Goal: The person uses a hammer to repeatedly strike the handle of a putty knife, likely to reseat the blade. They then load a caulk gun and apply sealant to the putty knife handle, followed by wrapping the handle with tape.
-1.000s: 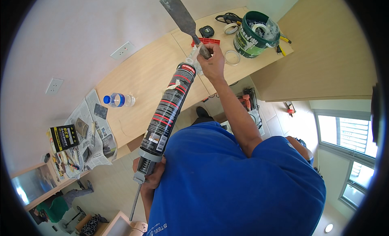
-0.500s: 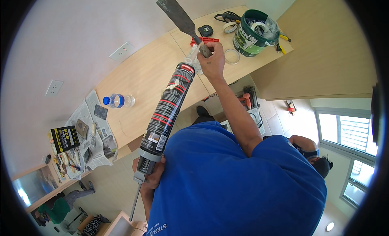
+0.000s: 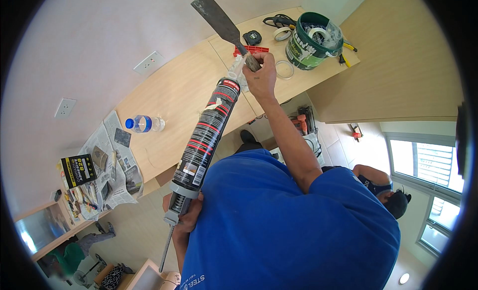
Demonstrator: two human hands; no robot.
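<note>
My left hand (image 3: pixel 188 215) is wrapped round the rear of a caulking gun (image 3: pixel 183 193), near its grey frame and spring, with its trigger side partly hidden. A black sealant cartridge (image 3: pixel 203 146) with red stripes sits in the gun, tilted up toward the right. At the cartridge's pale nozzle (image 3: pixel 236 68), my right hand (image 3: pixel 261 78) pinches the short handle of a putty knife (image 3: pixel 219 22). The flat, dark blade points up and to the left over the counter. Whether the right fingers also touch the nozzle, I cannot tell.
On the wooden counter (image 3: pixel 169 100) are a capped water bottle (image 3: pixel 143 123), a tape measure (image 3: pixel 252 38), masking tape (image 3: pixel 282 34) and a green bucket (image 3: pixel 303 51). Newspaper (image 3: pixel 119 178) at the left carries a black-yellow box (image 3: pixel 78 170). Another person (image 3: pixel 378 185) is at the right.
Both hands keep their grips almost in place. The nozzle shows slightly more clearly beside the right fingers. The person at the right has shifted a little.
</note>
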